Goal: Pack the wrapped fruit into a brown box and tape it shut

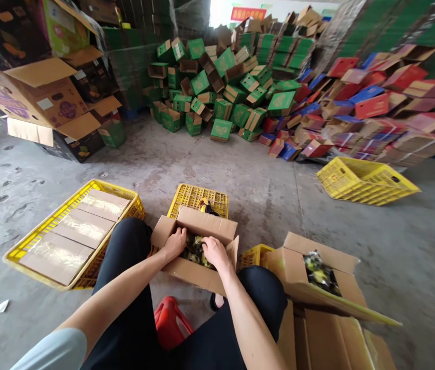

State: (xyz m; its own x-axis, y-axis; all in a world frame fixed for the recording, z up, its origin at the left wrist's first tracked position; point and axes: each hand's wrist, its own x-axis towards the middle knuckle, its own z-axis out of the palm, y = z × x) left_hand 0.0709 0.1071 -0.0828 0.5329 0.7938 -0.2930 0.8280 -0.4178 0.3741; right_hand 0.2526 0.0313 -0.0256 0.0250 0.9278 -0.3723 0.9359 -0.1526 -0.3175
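An open cardboard box [202, 276] stands between my knees, with small dark-wrapped packs with yellow-green showing [194, 252] inside it. My left hand [176, 244] reaches over the box's left side, its fingers curled down inside; what they hold, if anything, is hidden. Over the right part of the contents, my right hand [214, 251] has its fingers bent round one of the packs. Beyond the box is an upturned yellow crate [219, 199], with a dark and yellow object [206, 206] on top, perhaps a tape dispenser.
At left, a yellow crate [53, 218] holds taped cartons [86, 226]. A second open carton [292, 267] with packs stands right, above more cardboard [328, 339]. A red stool [171, 324] shows between my legs. Farther off are a yellow crate [367, 180] and heaped green boxes [221, 128].
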